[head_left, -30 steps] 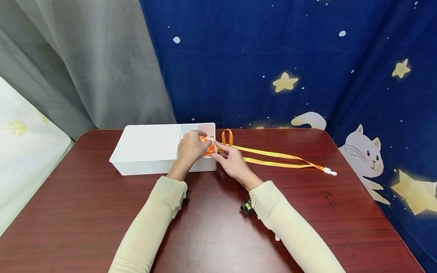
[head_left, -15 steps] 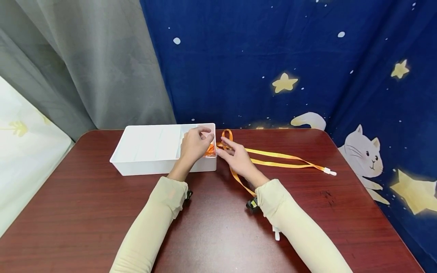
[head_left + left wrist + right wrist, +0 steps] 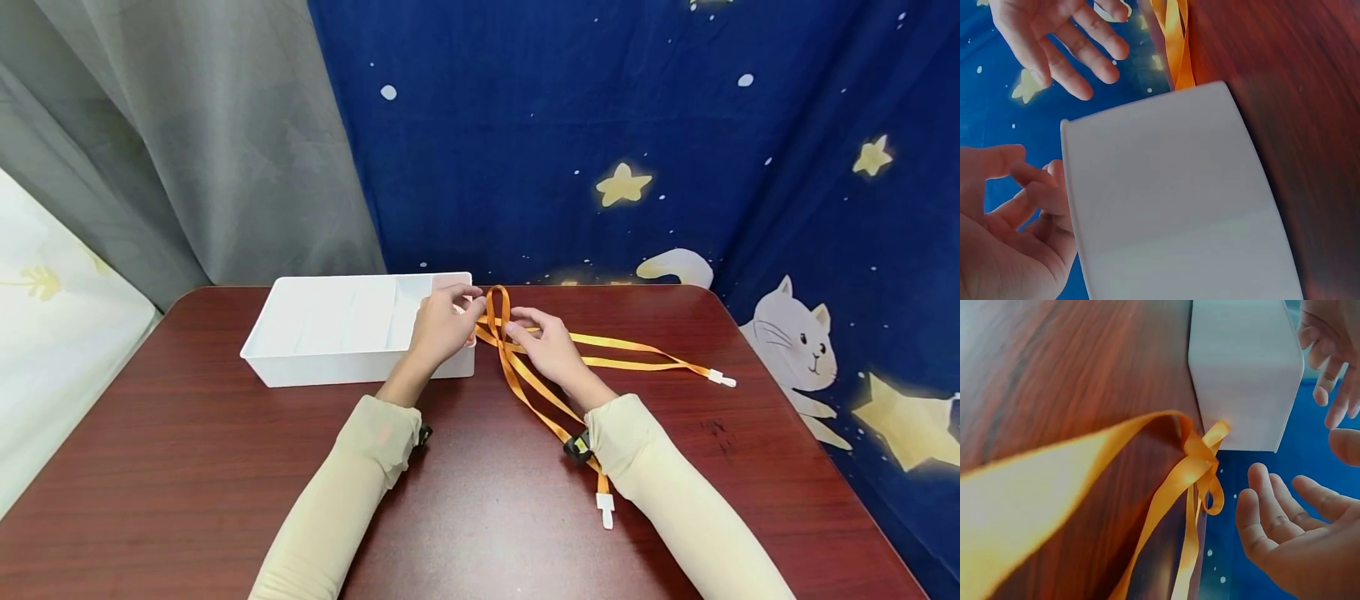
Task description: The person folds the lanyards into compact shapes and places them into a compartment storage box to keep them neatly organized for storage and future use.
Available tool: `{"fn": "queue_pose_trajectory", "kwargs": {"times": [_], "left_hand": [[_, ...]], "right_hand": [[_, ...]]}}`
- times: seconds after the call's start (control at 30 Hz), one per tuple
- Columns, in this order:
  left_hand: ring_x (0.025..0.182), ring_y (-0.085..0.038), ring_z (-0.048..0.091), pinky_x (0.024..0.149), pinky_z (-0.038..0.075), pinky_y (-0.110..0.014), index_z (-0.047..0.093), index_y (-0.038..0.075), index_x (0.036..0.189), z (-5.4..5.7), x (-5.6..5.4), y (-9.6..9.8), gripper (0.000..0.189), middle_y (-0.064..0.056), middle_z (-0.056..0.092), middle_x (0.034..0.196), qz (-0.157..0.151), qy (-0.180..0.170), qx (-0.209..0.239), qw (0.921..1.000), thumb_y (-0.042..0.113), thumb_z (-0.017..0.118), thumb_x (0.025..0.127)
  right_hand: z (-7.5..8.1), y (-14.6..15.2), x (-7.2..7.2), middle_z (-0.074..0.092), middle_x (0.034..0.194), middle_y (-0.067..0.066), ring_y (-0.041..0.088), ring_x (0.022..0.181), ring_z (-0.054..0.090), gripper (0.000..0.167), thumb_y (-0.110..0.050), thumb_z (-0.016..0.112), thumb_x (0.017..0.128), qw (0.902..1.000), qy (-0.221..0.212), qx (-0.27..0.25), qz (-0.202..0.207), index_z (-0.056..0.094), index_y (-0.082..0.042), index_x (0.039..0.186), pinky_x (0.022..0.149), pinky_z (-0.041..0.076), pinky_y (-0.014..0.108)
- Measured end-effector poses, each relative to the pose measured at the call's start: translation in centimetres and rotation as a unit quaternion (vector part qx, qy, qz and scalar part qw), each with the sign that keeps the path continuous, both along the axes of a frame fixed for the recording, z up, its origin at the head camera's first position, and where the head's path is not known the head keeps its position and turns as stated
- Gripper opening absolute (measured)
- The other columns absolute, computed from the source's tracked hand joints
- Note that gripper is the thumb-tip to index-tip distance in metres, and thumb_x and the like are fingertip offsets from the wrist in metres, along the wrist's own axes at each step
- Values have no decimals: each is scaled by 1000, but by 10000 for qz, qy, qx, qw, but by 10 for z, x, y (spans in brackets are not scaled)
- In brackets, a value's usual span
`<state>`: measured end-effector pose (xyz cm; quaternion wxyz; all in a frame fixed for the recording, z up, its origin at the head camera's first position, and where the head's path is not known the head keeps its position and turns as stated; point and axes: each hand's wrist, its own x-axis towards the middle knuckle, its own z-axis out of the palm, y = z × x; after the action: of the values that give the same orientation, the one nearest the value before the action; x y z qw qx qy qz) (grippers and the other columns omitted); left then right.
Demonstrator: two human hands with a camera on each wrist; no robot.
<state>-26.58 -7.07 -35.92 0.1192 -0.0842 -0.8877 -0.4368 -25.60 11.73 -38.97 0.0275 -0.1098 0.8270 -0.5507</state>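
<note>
My left hand (image 3: 444, 325) hovers over the right end of a white divided box (image 3: 322, 368), fingers loosely bent with nothing between them. A little to the right, my right hand (image 3: 551, 348) is also empty, its fingers apart in the right wrist view. Between and under the hands lie orange-yellow lanyards (image 3: 517, 382), gathered by the box's right wall with a loop standing up. One strap (image 3: 630, 343) runs right to a white clip (image 3: 722, 378); another comes toward me under the right wrist, ending in a white clip (image 3: 605, 510). Most of the box's right compartment is hidden behind the left hand.
The reddish-brown wooden table (image 3: 187, 467) carries the box near its back edge. Behind it hang a grey curtain (image 3: 202, 150) and a blue curtain (image 3: 510, 125) with stars. A white cloth (image 3: 52, 333) hangs at the left.
Both hands have let go of the orange thing in the right compartment. The left hand has risen and shifted right; the right hand has drawn back to the right, uncovering more lanyard.
</note>
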Motion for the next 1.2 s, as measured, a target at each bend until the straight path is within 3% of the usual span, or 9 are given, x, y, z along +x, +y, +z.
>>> {"fn": "queue_pose_trajectory", "kwargs": {"times": [0.2,0.43,0.6,0.67,0.87,1.0,1.2], "left_hand": [[70,-17,56,60,41,-30,74,9,110,-1,4,9,24,-4,71,93,-215,169,35,9996,24,63,95],[52,-17,43,47,31,-29,74,8,111,-4,9,17,22,-4,67,82,-437,291,132,9985,20,63,96],[61,-15,53,55,39,-27,74,7,109,-7,12,23,21,-4,70,88,-490,331,240,9980,19,63,95],[63,-15,55,57,42,-27,74,6,108,-7,14,26,21,-4,70,88,-547,387,311,9973,19,63,95],[49,-12,44,47,35,-24,73,7,110,-8,20,34,21,-4,68,88,-663,338,463,9962,20,63,96],[48,-15,42,46,33,-24,73,8,112,-9,22,38,22,-6,69,92,-725,289,536,9955,21,63,97],[52,-17,48,49,38,-24,72,7,115,-13,24,42,29,-8,70,93,-902,140,822,9924,26,54,103]], "right_hand": [[-6,6,-1,68,117,17,31,102,67,42,-21,59,100,9990,-114,409,119,57,0,136,91,53,42],[-11,9,-1,68,120,15,26,100,67,40,-19,62,97,9970,-113,747,183,61,2,132,87,55,40],[-13,10,0,69,118,15,26,102,68,38,-18,63,96,9948,-27,996,220,63,3,127,89,54,41],[-14,11,1,70,113,14,26,100,68,37,-19,64,95,9928,38,1172,239,64,2,125,88,54,40],[-18,12,4,69,90,6,18,76,62,41,-27,71,91,9803,185,1952,230,67,0,122,70,49,33],[-17,12,6,68,83,4,16,70,60,48,-34,76,86,9728,137,2295,288,69,-1,119,64,48,31],[-16,12,8,58,62,-2,13,57,51,36,-39,80,79,9622,-95,2707,294,74,-8,97,53,38,29]]}}
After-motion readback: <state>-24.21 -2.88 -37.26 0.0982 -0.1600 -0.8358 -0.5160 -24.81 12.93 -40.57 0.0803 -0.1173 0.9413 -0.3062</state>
